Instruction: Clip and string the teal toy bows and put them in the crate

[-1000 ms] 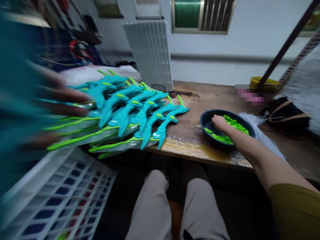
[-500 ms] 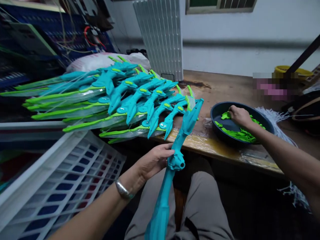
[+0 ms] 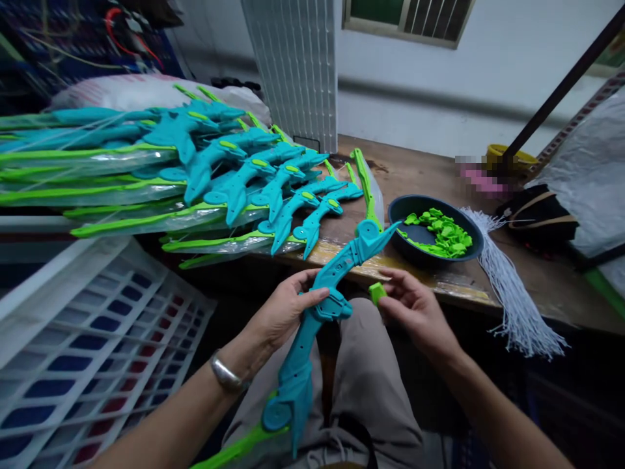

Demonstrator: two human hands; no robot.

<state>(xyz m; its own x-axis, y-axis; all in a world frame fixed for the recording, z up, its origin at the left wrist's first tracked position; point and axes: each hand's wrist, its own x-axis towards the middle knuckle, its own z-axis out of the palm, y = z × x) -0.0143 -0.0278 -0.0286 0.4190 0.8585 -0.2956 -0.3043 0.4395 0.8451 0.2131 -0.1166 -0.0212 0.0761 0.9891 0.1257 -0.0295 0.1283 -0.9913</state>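
Note:
My left hand [image 3: 280, 316] is closed around the middle of a turquoise toy bow [image 3: 300, 339], which stands tilted over my lap. Its green limbs stick out at both ends, the upper one over the table edge. Between the thumb and fingers of my right hand [image 3: 422, 316] is a small bright green plastic piece [image 3: 377, 292], held just right of the bow's grip and apart from it. Behind that hand, a dark round bowl [image 3: 414, 232] on the table contains many similar green pieces [image 3: 449, 234].
A pile of turquoise and green toy bows [image 3: 234, 195] covers the left of the wooden table [image 3: 356, 146]. A bundle of white strings [image 3: 517, 306] hangs over the front edge at right. Lower left stands a white plastic crate [image 3: 53, 303]; a black bag [image 3: 541, 218] lies at right.
My right hand has come out of the bowl towards the bow with a green piece. The bow has turned in my left hand, showing another side. The view has shifted right.

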